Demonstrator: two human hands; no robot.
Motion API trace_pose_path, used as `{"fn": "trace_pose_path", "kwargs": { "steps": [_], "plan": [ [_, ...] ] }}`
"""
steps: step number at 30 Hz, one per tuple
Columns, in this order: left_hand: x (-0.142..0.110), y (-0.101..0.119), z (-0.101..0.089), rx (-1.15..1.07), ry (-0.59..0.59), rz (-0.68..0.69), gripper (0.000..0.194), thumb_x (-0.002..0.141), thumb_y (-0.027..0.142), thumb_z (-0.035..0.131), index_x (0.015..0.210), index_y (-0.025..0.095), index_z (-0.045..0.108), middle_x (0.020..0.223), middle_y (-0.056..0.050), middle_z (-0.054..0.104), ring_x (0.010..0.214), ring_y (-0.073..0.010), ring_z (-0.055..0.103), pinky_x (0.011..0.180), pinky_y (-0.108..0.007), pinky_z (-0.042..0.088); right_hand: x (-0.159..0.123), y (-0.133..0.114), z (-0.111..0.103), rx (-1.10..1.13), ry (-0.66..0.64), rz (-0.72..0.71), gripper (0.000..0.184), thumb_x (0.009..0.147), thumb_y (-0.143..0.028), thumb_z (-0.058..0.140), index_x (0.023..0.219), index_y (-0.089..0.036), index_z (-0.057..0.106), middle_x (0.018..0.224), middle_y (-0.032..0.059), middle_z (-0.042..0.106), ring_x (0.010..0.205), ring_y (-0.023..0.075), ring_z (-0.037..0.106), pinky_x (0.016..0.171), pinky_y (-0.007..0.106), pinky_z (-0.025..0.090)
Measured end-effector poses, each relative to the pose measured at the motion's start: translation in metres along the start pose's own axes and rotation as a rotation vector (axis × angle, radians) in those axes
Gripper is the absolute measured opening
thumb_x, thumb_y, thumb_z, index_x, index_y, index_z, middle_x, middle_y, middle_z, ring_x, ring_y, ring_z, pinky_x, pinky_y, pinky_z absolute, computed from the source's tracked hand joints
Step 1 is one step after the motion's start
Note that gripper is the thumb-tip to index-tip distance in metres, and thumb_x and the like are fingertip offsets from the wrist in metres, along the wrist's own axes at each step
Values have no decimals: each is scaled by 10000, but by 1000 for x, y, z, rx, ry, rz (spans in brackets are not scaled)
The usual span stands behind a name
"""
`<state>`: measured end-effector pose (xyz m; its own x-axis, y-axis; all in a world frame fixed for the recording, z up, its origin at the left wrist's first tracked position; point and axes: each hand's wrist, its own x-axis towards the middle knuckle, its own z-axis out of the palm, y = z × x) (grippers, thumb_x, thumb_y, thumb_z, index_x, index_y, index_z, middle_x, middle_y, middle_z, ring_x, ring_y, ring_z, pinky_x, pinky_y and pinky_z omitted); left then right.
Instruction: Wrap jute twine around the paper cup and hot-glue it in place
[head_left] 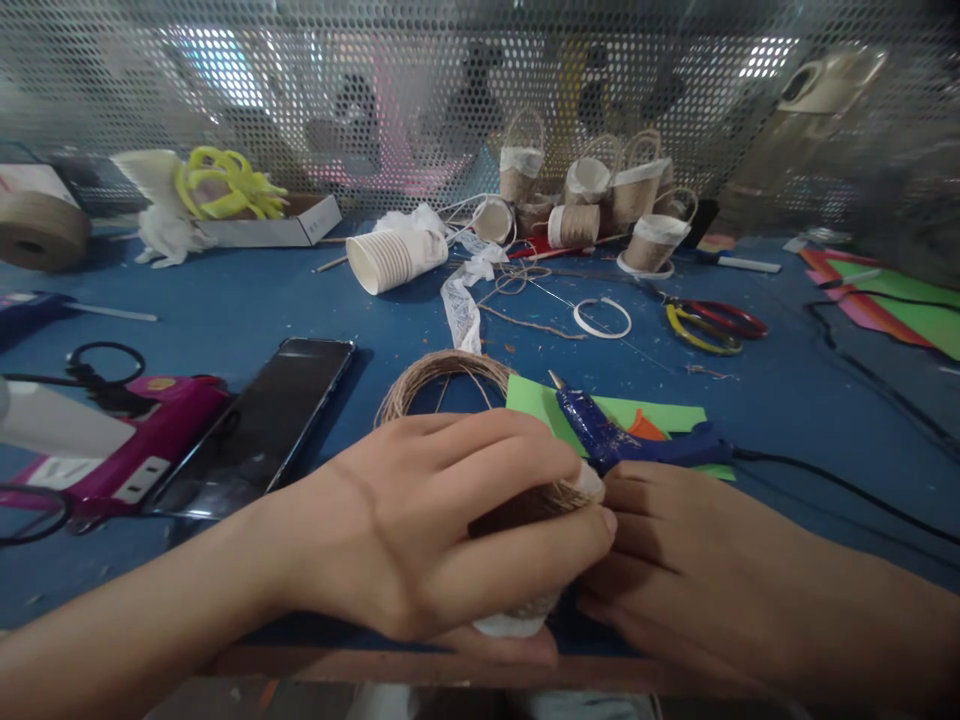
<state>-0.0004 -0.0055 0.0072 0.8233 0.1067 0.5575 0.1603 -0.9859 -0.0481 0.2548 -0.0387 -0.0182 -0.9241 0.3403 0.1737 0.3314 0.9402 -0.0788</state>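
Note:
My left hand [420, 520] is wrapped around a small white cup covered in jute twine [525, 508], tilted on its side near the table's front edge. Much of the cup is hidden by my fingers. Against its right end rests my right hand [675, 560], with fingers curled closed; whatever is in them is hidden. Just beyond, a blue hot glue gun [592, 428] lies on green paper [529, 397], its nozzle pointing away to the left. A coil of jute twine [409, 378] lies behind my left hand.
Finished twine baskets [652, 245] stand at the back by a perforated metal screen [420, 90]. Stacked paper cups [382, 262], lace ribbon [463, 300], a white ring [602, 318] and scissors [712, 325] lie mid-table. Left are a phone [262, 430] and a magenta power strip [161, 440].

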Motion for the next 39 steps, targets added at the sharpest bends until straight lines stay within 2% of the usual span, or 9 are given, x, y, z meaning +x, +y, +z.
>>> {"fn": "trace_pose_path", "kwargs": {
  "steps": [3,6,12,16,22,28,39],
  "plan": [
    [0,0,0,8,-3,-7,376,999,439,559,1223,148,637,1154,-108,689,1078,-235,677,894,-360,629,-1,1,4,25,-35,11,238,1053,-322,473,856,-255,588,851,-23,706,742,215,525,653,402,275],
    [0,-2,0,19,3,-9,389,995,456,571,1221,146,636,1149,-114,689,1064,-232,688,869,-349,636,-1,1,6,9,-10,8,274,1073,-316,441,853,-248,591,840,-24,705,732,210,525,669,392,284],
    [3,-3,0,59,40,-35,399,980,500,603,1155,145,659,1116,-114,711,1021,-211,700,865,-326,627,1,1,-1,2,45,5,354,1080,-264,402,792,-238,606,776,-33,682,662,185,503,660,372,291],
    [2,-5,0,63,68,-26,420,974,500,600,1179,136,654,1133,-120,696,1036,-212,689,868,-329,626,2,1,-6,-10,66,3,372,1068,-245,410,750,-234,602,752,-29,685,669,183,531,660,371,315],
    [-1,-6,1,56,73,-26,457,952,506,641,1190,115,654,1126,-125,689,1054,-214,682,919,-345,626,3,2,-8,-8,60,-5,389,1067,-239,392,726,-235,579,758,-24,691,675,184,557,643,376,317],
    [1,-5,-1,65,62,-45,449,949,517,648,1165,124,667,1110,-123,702,1035,-214,696,895,-355,634,2,2,-7,-26,39,-14,372,1071,-243,369,764,-239,578,776,-26,695,690,192,572,647,385,325],
    [1,-4,-1,76,71,-97,465,940,527,664,1185,131,661,1142,-132,703,1052,-217,693,902,-372,637,1,3,-5,1,29,-11,362,1067,-215,397,826,-217,667,785,20,719,769,192,639,723,358,433]
  ]
}}
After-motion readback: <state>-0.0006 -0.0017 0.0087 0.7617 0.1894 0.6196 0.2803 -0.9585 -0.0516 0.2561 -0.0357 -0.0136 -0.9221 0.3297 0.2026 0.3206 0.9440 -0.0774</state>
